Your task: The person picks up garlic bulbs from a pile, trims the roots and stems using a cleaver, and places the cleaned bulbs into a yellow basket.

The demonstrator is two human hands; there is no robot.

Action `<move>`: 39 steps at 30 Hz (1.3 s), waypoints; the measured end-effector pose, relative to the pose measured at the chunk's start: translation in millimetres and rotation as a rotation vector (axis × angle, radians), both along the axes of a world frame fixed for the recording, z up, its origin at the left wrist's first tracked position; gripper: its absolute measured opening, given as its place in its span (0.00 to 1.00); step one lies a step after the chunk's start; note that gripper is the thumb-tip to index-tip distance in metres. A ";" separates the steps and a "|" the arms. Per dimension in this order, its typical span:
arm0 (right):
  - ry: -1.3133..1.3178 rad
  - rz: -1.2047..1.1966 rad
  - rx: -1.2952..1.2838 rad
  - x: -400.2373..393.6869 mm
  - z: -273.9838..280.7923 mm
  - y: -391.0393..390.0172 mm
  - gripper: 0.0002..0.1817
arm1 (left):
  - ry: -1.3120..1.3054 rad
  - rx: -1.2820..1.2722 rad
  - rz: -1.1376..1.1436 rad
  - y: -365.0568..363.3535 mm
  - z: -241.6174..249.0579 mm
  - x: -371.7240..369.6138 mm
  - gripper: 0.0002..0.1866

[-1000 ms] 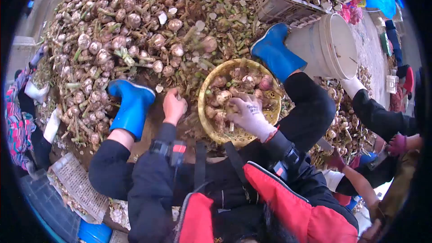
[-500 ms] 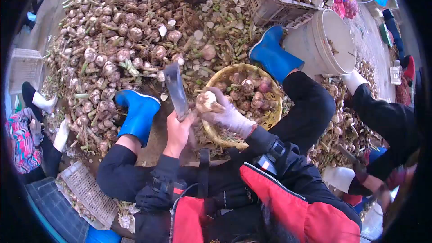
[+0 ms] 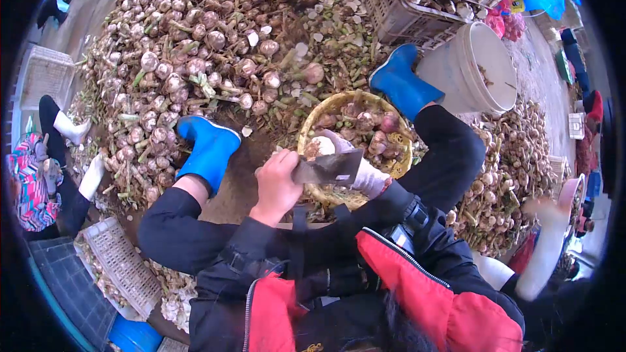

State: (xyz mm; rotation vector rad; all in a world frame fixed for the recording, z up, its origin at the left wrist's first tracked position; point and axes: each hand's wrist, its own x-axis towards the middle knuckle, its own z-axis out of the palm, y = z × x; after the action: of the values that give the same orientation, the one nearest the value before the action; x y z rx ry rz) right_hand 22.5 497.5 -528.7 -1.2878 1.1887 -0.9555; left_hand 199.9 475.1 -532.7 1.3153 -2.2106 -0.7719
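My bare left hand is closed round the handle of a broad-bladed knife. The blade points right and lies across the front of my gloved right hand, hiding part of it. A garlic bulb with a white, trimmed-looking face sits in the right hand, just above the blade. Both hands are over the near side of a yellow basket, which holds several garlic bulbs with purplish skins.
A large heap of garlic with stalks spreads ahead and left, with cut scraps beside it. My blue boots flank the basket. A white bucket and stacked crates stand right. Another person's blurred arm is at right.
The knife has swung from upright to level, pointing right across the gloved hand. My left hand moved right towards the bulb, whose white face now shows more. The person at right has shifted.
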 end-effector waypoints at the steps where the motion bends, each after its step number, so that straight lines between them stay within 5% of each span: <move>1: -0.071 0.005 0.146 0.3 -1.3 -2.6 0.36 | -0.006 0.021 0.018 -3.6 -6.8 2.8 0.11; 2: -0.141 0.009 0.292 -0.3 -1.8 -4.8 0.34 | -0.006 0.021 0.027 -8.9 -24.4 13.6 0.11; 4: 0.102 0.107 0.044 -3.8 8.5 -0.5 0.33 | -0.117 0.305 0.277 -23.4 -43.2 31.3 0.12; 5: 0.006 0.056 0.115 -6.7 6.3 -8.3 0.34 | 0.086 0.586 0.294 -24.7 -36.2 31.0 0.12; 6: -0.103 0.003 0.209 -4.6 2.2 -7.9 0.36 | 0.627 1.025 0.417 -14.4 -32.8 20.6 0.11; 8: 0.785 0.220 -0.286 -1.8 -7.0 -9.1 0.45 | 1.083 1.254 0.316 -11.6 -26.3 13.0 0.11; 10: 0.754 0.017 -0.144 5.3 -24.0 -2.1 0.40 | 0.728 0.840 0.274 -12.1 -17.9 6.2 0.15; 12: -0.357 -0.184 0.620 7.2 -33.7 -2.4 0.40 | 0.603 0.472 0.131 -9.9 -30.7 -1.3 0.16; 15: -0.300 -0.178 0.586 6.8 -76.0 5.4 0.27 | 0.404 0.420 0.132 -15.1 -18.3 0.3 0.13; 17: -0.250 -0.157 0.541 9.4 -52.8 -4.4 0.19 | 0.287 0.322 0.085 -19.8 -21.2 4.8 0.11; 21: -0.309 0.047 0.471 -5.9 -17.9 -16.9 0.22 | -0.026 0.486 0.138 -15.3 -120.6 43.1 0.13; 24: 0.726 0.159 0.228 -31.8 -52.4 -12.6 0.31 | 0.059 0.522 0.400 -69.4 -162.1 43.9 0.16; 25: 0.781 0.095 0.199 -30.4 -54.6 -8.3 0.34 | 0.062 0.330 0.386 -95.5 -168.5 40.7 0.17; 26: 0.816 0.081 0.206 -27.8 -53.8 -9.3 0.34 | 0.070 0.139 0.365 -119.5 -174.4 36.8 0.17; 33: 0.613 0.035 0.244 -23.8 -60.9 -23.4 0.31 | -0.401 0.049 0.101 -171.8 -224.2 59.3 0.20; 35: 0.456 0.024 0.287 -23.1 -68.1 -30.9 0.31 | -0.224 0.101 0.298 -153.5 -206.6 53.1 0.19; 37: 0.421 -0.003 0.216 -13.8 -70.6 -36.5 0.38 | 0.324 0.525 0.563 -125.4 -148.7 28.6 0.15; 39: 0.314 -0.025 0.162 2.0 -73.6 -39.1 0.41 | 0.846 0.863 0.560 -92.9 -82.1 0.7 0.15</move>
State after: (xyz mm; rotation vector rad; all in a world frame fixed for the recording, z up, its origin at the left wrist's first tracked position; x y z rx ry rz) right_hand 24.4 458.5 -602.3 -1.3258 1.4945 -0.6734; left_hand 200.6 382.2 -614.8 1.4438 -0.7834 -1.7144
